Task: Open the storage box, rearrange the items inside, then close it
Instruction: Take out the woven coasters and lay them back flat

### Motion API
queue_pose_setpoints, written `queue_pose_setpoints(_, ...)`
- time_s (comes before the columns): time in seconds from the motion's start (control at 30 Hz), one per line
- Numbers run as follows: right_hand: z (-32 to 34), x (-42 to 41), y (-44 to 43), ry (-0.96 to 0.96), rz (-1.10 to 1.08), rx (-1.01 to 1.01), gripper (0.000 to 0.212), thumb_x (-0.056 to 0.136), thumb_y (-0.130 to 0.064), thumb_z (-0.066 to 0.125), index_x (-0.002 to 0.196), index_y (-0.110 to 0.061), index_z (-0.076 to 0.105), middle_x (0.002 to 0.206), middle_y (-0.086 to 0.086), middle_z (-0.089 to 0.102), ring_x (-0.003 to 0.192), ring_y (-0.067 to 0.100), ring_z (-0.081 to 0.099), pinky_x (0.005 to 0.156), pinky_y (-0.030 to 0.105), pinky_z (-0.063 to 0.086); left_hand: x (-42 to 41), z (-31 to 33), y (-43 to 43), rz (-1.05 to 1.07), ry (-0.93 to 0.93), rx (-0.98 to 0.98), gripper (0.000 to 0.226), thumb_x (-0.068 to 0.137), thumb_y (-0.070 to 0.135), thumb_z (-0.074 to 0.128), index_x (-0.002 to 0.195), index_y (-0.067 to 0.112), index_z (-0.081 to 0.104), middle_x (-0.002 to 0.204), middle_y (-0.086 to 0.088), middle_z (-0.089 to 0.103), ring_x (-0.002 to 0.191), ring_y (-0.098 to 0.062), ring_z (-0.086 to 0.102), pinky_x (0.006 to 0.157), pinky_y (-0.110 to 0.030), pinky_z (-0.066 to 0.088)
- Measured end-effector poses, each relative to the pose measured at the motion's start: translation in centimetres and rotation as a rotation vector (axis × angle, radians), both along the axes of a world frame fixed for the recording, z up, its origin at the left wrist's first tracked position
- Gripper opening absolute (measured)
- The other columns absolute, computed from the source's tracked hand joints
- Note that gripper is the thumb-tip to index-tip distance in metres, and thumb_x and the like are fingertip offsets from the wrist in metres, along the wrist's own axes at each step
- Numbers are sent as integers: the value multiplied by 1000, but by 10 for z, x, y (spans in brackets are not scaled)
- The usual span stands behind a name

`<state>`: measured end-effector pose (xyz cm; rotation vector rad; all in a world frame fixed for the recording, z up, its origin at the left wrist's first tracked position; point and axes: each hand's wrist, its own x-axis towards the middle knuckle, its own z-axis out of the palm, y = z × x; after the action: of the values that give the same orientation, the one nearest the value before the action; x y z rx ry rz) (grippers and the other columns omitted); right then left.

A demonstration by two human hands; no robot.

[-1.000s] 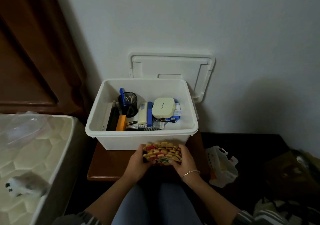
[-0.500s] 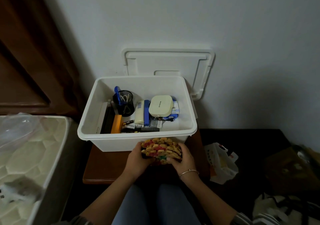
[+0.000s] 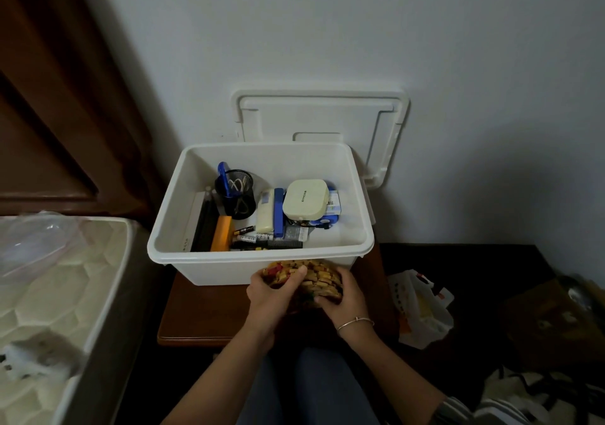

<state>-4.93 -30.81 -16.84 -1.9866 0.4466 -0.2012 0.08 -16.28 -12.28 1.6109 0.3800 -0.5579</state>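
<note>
The left hand (image 3: 270,297) and right hand (image 3: 345,297) curl round a yellow-and-red block bundle (image 3: 316,274) at six o'clock of the open storage box (image 3: 229,270), over the bench (image 3: 203,313). The lid (image 3: 320,113) leans at twelve. The print on the cream case (image 3: 306,202) inside is unreadable.

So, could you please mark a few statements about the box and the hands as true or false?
1. The lid is off the storage box and leans against the wall behind it. True.
2. Both the left hand and the right hand grip the yellow-and-red bundle. True.
3. The bundle lies inside the box. False: it is held outside, against the box's front wall, above the table.
4. The black mesh cup stands in the box's right half. False: it stands in the left half.
5. The cream case sits to the right of the cup. True.
</note>
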Motion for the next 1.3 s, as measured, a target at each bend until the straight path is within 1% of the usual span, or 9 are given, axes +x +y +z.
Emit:
queue_pose_setpoints(0.17,0,1,1,-8,-24,25,68,68,-4,79,128,-8,47,124,3,51,117,13,47,98,21,39,-1,-7,0,5,-81,115,74,82,58,62,140,20,36,139,-3,31,119,-18,42,100,-34,41)
queue_pose_setpoints(0.3,-1,3,8,-19,-45,76,75,65,-4,81,129,-13,43,120,-5,44,114,8,45,90,3,35,-4,-8,-3,-22,-156,180,71,88,63,49,142,18,35,141,-2,31,131,-21,36,111,-38,33)
queue_pose_setpoints(0.43,-4,3,16,-31,-93,127,80,63,-4,82,128,-18,39,123,-5,42,115,8,44,87,3,37,-6,-4,-11,43,-152,147,78,85,70,44,142,17,36,128,3,30,126,-18,36,106,-36,33)
queue_pose_setpoints(0.6,-6,2,21,-88,-171,108,76,63,1,79,126,-15,40,123,0,43,117,14,46,96,19,42,-6,-5,-17,84,-121,197,74,87,67,46,140,16,37,138,-5,30,130,-24,35,112,-45,33)
queue_pose_setpoints(0.73,-6,1,27,-139,-200,84,74,63,2,79,125,-12,42,120,-1,43,115,12,46,89,1,38,-6,-12,-12,97,-133,217,59,92,58,48,135,18,42,139,-7,32,131,-26,34,113,-45,32)
queue_pose_setpoints(0.9,-5,0,29,-132,-181,82,76,63,-2,81,126,-16,42,124,1,44,118,13,46,97,20,42,-3,-19,-7,85,-130,197,56,92,57,49,133,21,43,136,-4,33,127,-23,37,110,-44,35)
queue_pose_setpoints(1.0,-5,0,30,-102,-165,54,81,61,-2,81,130,-12,41,128,5,43,121,17,44,102,30,43,-5,-22,-8,27,-207,193,52,90,55,52,132,25,42,134,1,33,122,-15,36,103,-33,35)
queue_pose_setpoints(1.13,-7,-1,29,-72,-204,-3,84,59,-2,81,132,-8,39,130,8,42,124,18,37,104,27,35,-8,-21,-4,-30,-192,97,41,87,57,55,121,39,42,132,8,28,122,-14,37,95,-28,37)
queue_pose_setpoints(1.3,-9,1,22,-43,-187,-12,72,63,-3,80,125,-3,44,122,11,46,118,24,43,99,29,39,-11,-23,17,-246,-242,80,85,60,65,77,130,42,35,130,10,28,122,-10,35,102,-30,39)
